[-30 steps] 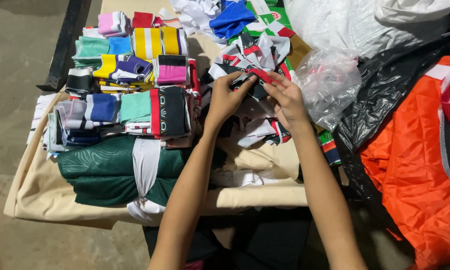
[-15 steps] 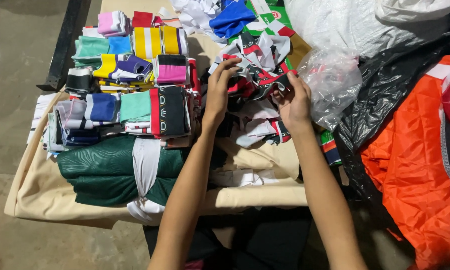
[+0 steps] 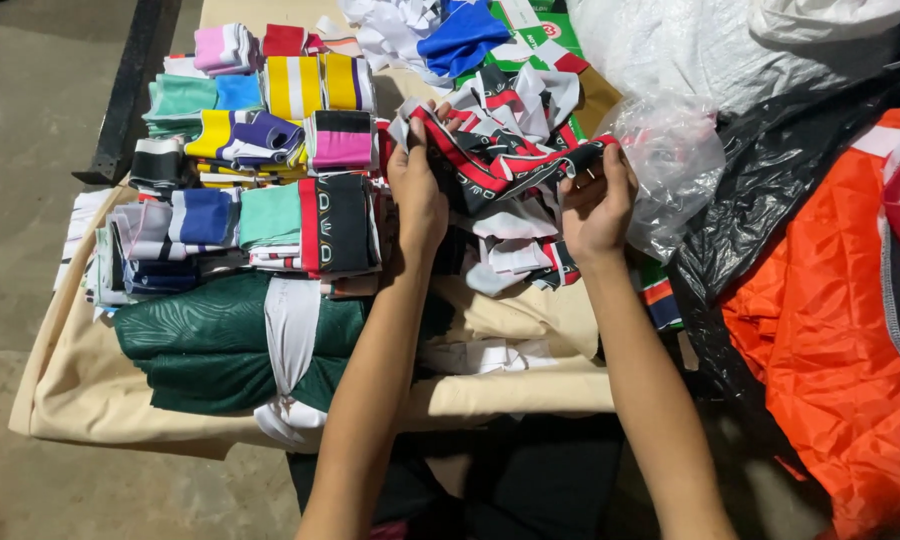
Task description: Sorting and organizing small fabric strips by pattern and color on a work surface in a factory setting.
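Both forearms are bare to the elbows, without sleeves, and the hands (image 3: 510,195) wear no gloves.

Lighting: even, fairly bright overhead. Glare on the crinkled clear plastic bag (image 3: 670,160). Soft shadows below table edge. Focus sharp throughout.

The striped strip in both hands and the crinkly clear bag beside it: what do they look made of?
The striped strip, pinched by the left hand and right hand, looks like soft matt knit fabric: it folds and droops limply. The clear bag looks like thin glossy plastic film: see-through, with crinkles that catch light.
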